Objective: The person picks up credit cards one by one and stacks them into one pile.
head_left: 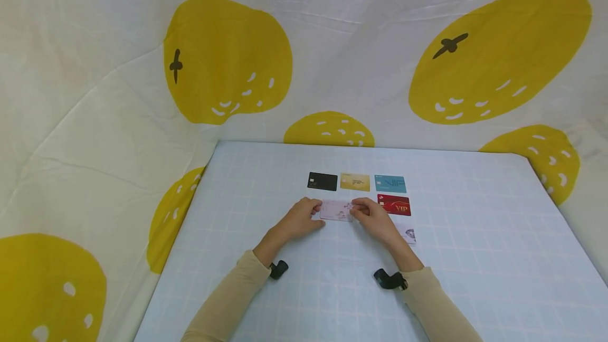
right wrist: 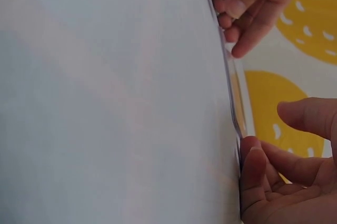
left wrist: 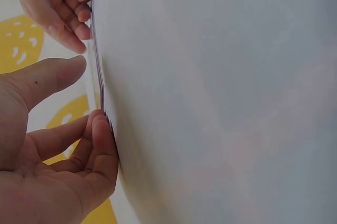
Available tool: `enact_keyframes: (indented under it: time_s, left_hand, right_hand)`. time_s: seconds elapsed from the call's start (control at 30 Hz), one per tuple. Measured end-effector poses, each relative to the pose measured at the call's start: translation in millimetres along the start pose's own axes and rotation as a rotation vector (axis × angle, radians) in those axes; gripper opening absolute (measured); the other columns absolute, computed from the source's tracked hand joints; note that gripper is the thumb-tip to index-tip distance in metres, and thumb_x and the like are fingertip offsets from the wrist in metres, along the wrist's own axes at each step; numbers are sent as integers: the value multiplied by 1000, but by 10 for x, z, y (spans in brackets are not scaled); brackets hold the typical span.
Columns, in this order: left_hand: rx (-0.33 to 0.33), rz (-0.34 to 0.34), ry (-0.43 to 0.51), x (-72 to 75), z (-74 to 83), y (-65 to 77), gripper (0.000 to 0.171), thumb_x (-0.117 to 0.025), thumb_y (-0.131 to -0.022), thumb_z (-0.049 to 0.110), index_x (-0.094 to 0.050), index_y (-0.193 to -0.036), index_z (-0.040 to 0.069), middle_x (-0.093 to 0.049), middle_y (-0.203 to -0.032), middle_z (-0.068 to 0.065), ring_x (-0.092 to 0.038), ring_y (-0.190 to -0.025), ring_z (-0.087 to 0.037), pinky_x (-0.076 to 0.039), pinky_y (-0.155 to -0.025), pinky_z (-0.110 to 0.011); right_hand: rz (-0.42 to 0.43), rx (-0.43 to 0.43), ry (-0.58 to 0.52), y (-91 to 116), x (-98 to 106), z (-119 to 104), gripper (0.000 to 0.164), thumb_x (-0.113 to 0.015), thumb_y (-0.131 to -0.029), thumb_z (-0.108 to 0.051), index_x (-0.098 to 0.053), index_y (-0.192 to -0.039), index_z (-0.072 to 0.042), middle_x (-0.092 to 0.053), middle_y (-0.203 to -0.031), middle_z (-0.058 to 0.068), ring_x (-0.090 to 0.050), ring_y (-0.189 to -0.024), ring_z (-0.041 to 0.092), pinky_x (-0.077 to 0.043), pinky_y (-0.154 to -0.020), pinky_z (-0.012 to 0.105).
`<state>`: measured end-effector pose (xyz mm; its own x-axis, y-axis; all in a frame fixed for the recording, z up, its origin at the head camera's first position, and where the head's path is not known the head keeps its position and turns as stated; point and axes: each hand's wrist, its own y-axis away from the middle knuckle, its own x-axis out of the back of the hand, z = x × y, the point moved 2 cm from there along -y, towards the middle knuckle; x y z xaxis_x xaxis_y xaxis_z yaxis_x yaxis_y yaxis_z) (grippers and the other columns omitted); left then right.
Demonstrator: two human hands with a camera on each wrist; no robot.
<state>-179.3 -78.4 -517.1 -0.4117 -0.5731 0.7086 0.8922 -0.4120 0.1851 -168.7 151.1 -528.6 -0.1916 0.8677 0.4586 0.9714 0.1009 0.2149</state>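
A pale pink card with a flower print lies flat on the table between the two hands. My left hand touches its left end with the fingertips, the thumb standing apart from the card. At the right end, the fingertips of my right hand rest on the card, partly covering it. In the right wrist view the thumb of that hand is held away from the card edge. A red VIP card lies just beyond the right hand, and a white card is partly hidden under that hand's outline.
Above the pink card lie a black card, a gold card and a blue VIP card in a row. The table has a pale checked cloth. A curtain with yellow fruit prints hangs behind it.
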Motion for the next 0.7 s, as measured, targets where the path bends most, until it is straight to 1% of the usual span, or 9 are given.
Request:
enact_keyframes:
  time_s: [0.17, 0.43, 0.57, 0.7]
  left_hand:
    - [7, 0, 6, 10, 3, 5, 55, -77, -89, 19, -57, -135, -3, -56, -104, -3, -52, -95, -17, -48, -87, -30]
    - [5, 7, 10, 24, -8, 1, 53, -76, -89, 19, -58, -134, -2, -56, -103, -3, -52, -94, -16, -49, -86, -30]
    - [3, 27, 9, 75, -16, -22, 51, -76, -90, 20, -59, -134, -1, -57, -103, -3, -53, -94, -16, -49, -85, -31]
    - [8, 55, -2, 165, -35, -69, 51, -74, -92, 21, -58, -135, 1, -57, -105, -4, -53, -96, -17, -49, -85, -31]
  right_hand:
    - [-8, -13, -8, 2, -1, -16, 36, -68, -96, -27, -64, -128, -12, -66, -113, 5, -60, -98, 25, -56, -84, 34]
    - [-27, -5, -7, -11, 21, -38, 36, -67, -97, -26, -63, -129, -11, -66, -113, 6, -60, -96, 25, -56, -83, 33]
    - [-33, -17, -2, -40, 48, -78, 38, -66, -97, -26, -61, -130, -10, -64, -115, 8, -61, -97, 26, -56, -82, 34]
    - [-28, -32, 17, -97, 90, -152, 41, -66, -97, -28, -59, -133, -10, -61, -119, 9, -59, -104, 28, -55, -85, 37]
